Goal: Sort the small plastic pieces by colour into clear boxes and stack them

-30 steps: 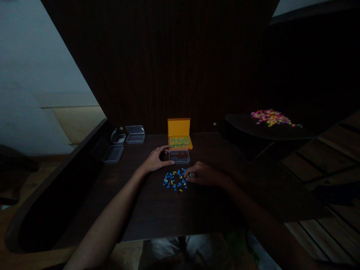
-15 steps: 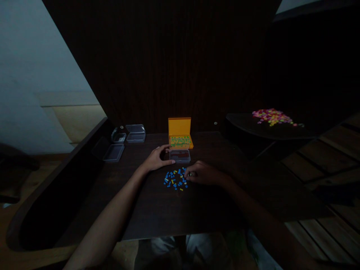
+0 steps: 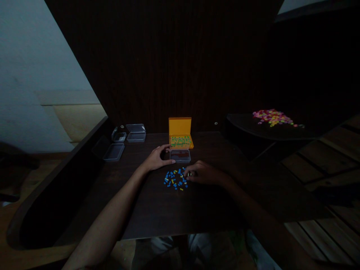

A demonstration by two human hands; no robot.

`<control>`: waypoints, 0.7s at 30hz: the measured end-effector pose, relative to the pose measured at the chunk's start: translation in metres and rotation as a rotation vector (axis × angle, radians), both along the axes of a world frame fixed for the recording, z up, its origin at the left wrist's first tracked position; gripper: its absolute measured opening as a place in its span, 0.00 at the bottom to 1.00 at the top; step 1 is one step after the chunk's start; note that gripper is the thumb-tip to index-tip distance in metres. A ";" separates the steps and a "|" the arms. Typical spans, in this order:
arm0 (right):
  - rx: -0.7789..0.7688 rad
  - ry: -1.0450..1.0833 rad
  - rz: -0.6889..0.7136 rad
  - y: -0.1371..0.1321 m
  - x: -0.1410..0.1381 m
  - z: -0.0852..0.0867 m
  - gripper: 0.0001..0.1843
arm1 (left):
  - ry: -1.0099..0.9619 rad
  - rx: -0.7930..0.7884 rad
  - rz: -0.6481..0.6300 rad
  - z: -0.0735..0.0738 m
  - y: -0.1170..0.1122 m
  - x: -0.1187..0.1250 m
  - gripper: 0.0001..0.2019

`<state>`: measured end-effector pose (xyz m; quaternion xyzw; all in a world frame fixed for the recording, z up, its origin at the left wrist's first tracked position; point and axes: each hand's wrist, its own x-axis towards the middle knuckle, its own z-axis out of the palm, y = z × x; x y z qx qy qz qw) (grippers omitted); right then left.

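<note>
A scatter of small blue and yellow pieces (image 3: 174,179) lies on the dark wooden table (image 3: 157,210). My right hand (image 3: 203,173) rests at the right edge of the scatter, fingers curled and pinched on a small light piece. My left hand (image 3: 156,158) grips the left side of a small clear box (image 3: 180,155) that holds dark reddish pieces. Behind it stands an open yellow box (image 3: 180,137) filled with green and yellow pieces.
Several empty clear boxes (image 3: 135,133) and a clear lid (image 3: 114,152) sit at the table's back left. A heap of pink and yellow pieces (image 3: 271,117) lies on a dark surface at the right. A dark panel rises behind the table.
Both hands stay almost where they were. The fingers of my right hand have shifted slightly at the edge of the scatter.
</note>
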<state>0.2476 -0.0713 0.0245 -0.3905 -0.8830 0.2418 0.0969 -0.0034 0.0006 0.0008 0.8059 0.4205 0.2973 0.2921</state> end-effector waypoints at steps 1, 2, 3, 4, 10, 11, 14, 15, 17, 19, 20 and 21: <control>0.001 -0.003 -0.003 0.000 0.000 -0.001 0.09 | 0.001 0.001 0.000 0.000 0.000 0.000 0.38; -0.001 -0.004 -0.002 0.001 0.001 -0.001 0.10 | 0.004 0.000 0.000 0.000 0.000 0.000 0.38; -0.004 -0.002 0.004 0.001 0.001 -0.002 0.10 | 0.006 0.000 0.002 0.000 0.001 0.000 0.38; -0.007 0.000 0.013 0.002 0.001 -0.002 0.10 | 0.007 -0.002 0.003 0.000 0.001 0.000 0.38; 0.017 -0.089 -0.023 0.002 -0.002 0.000 0.10 | 0.013 -0.002 0.007 -0.001 0.001 0.000 0.39; 0.033 -0.112 -0.035 0.001 -0.003 0.001 0.09 | 0.016 -0.003 0.011 -0.001 0.001 0.000 0.39; 0.070 -0.178 -0.053 -0.002 -0.007 0.002 0.10 | 0.028 -0.009 0.019 -0.001 0.001 0.000 0.39; 0.076 -0.196 -0.053 -0.003 -0.007 0.003 0.10 | 0.027 -0.010 0.015 0.000 0.001 0.000 0.39; 0.080 -0.224 -0.049 -0.004 -0.008 0.004 0.11 | 0.016 -0.012 0.002 -0.001 0.001 0.000 0.39; 0.087 -0.231 -0.044 -0.005 -0.008 0.005 0.11 | 0.000 -0.012 -0.007 -0.001 0.002 0.000 0.39; 0.092 -0.226 -0.043 -0.005 -0.007 0.005 0.12 | -0.003 -0.011 -0.008 -0.001 0.002 0.000 0.38; 0.096 -0.220 -0.038 -0.005 -0.007 0.005 0.12 | -0.002 -0.011 -0.007 0.000 0.001 0.000 0.38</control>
